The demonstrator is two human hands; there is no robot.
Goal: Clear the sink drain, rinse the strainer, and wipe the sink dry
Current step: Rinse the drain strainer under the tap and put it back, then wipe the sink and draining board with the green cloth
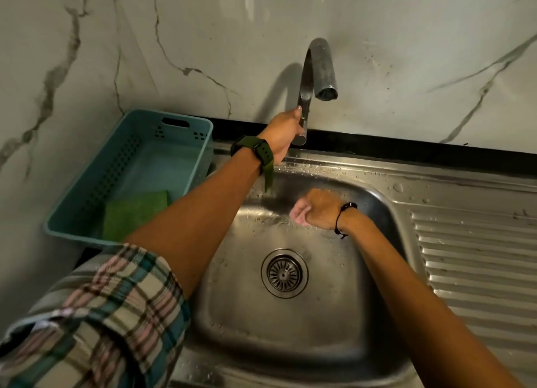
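Observation:
A wet steel sink [232, 315] fills the middle of the view, with the round slotted strainer [284, 273] seated in its drain. At the back, a curved metal tap [318, 65] rises above the rim; no water runs from its spout. My left hand [283, 133], a green watch on its wrist, grips the tap's base lever. My right hand [315, 209] hovers over the basin's rear wall, fingers loosely curled and blurred, and I see nothing in it.
A teal plastic basket [87, 228] stands left of the sink against the marble wall, with a green scouring pad [133, 213] inside. A ribbed steel drainboard [479, 260] with water drops lies to the right.

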